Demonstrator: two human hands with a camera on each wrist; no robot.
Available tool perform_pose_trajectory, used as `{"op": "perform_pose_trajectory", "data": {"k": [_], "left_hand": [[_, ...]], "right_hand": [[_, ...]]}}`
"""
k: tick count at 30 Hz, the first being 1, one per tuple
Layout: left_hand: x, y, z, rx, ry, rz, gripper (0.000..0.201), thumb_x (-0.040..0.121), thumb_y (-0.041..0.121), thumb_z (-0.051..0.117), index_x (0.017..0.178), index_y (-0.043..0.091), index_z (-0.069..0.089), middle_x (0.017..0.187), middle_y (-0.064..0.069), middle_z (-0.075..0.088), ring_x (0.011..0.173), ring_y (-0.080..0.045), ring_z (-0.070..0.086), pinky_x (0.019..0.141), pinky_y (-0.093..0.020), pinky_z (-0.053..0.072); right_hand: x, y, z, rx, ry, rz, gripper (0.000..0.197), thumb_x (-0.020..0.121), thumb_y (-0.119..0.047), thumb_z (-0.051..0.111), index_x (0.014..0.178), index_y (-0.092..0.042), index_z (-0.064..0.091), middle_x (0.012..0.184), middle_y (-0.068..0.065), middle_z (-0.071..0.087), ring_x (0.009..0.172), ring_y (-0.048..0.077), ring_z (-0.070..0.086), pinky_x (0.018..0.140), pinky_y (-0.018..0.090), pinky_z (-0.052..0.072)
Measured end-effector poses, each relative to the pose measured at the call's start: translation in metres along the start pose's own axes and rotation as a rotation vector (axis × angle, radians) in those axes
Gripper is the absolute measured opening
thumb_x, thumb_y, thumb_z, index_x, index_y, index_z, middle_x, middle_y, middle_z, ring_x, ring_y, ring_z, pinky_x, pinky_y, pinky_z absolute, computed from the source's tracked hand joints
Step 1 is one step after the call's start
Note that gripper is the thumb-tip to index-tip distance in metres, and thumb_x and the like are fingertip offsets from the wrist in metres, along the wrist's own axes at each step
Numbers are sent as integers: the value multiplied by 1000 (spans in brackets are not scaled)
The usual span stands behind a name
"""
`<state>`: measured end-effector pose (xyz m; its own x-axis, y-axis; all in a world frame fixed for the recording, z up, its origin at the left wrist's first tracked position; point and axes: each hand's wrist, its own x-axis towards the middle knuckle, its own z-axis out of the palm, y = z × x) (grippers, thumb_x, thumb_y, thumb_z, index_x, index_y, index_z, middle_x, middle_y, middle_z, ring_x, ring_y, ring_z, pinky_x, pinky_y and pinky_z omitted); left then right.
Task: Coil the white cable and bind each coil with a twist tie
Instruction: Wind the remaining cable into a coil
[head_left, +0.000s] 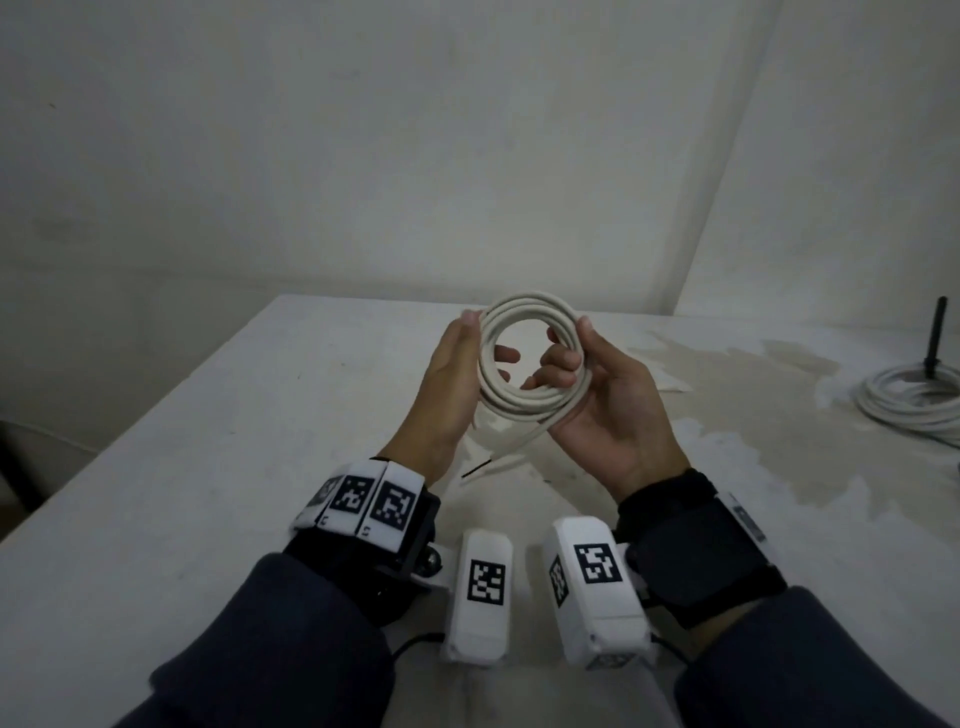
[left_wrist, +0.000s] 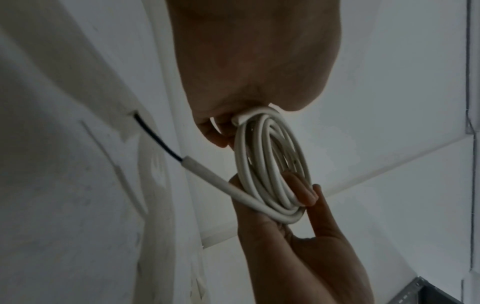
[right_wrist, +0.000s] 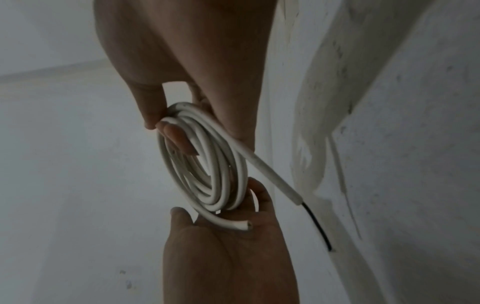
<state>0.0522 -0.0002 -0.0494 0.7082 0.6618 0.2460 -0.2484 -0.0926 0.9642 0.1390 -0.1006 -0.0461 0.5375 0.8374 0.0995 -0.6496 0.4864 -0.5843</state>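
A person holds a coil (head_left: 530, 358) of white cable upright in both hands above a stained white table (head_left: 208, 441), near its far edge. The left hand (head_left: 449, 384) cups the coil's left side, thumb up along the outer rim and fingertips (head_left: 506, 356) curling through the ring from behind; in the right wrist view a cut end (right_wrist: 242, 225) of the cable lies across this hand's palm, the thumb raised beside it. The right hand (head_left: 613, 400) grasps the coil's right side, its thumb on the outside of the loops and its bent fingers (head_left: 561, 364) hooked through the middle, so the strands are pinched between them. The left wrist view shows those fingers pressed over the bundled turns at the coil's lower edge. From under the right hand a loose tail (head_left: 511, 449) of cable runs down and toward the person, ending in a short black core (left_wrist: 155, 139) that sticks out of the white sheath just above the table. A second coil (head_left: 909, 400) of white cable lies flat at the table's right edge, well apart from the hands, with a black rod (head_left: 935, 338) standing upright inside it. Both wrists carry strapped camera units (head_left: 485, 597) with black-and-white markers.
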Motion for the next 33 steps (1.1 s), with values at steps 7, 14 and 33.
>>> {"op": "perform_pose_trajectory", "data": {"k": [7, 14, 33], "left_hand": [[4, -2, -4, 81, -18, -266, 52, 99, 53, 27, 106, 11, 58, 88, -6, 61, 72, -16, 55, 68, -28, 44], [-1, -1, -21, -101, -392, -658, 49, 86, 53, 55, 84, 5, 64, 74, -11, 65, 53, -15, 57, 47, -21, 46], [-2, -11, 9, -592, -169, -213, 12, 102, 17, 39, 94, 17, 48, 115, -14, 68, 98, -21, 68, 87, -39, 51]], "right_hand": [[1, -8, -7, 126, 12, -157, 21, 91, -27, 50, 80, -11, 57, 56, -4, 46, 50, 8, 45, 67, 22, 44], [-1, -21, -13, 250, 66, -304, 23, 96, -27, 46, 83, -10, 54, 56, -3, 45, 50, 9, 44, 68, 23, 40], [0, 5, -5, 271, 25, -193, 27, 98, -28, 44, 87, -6, 56, 60, 2, 47, 56, 15, 51, 76, 35, 55]]}}
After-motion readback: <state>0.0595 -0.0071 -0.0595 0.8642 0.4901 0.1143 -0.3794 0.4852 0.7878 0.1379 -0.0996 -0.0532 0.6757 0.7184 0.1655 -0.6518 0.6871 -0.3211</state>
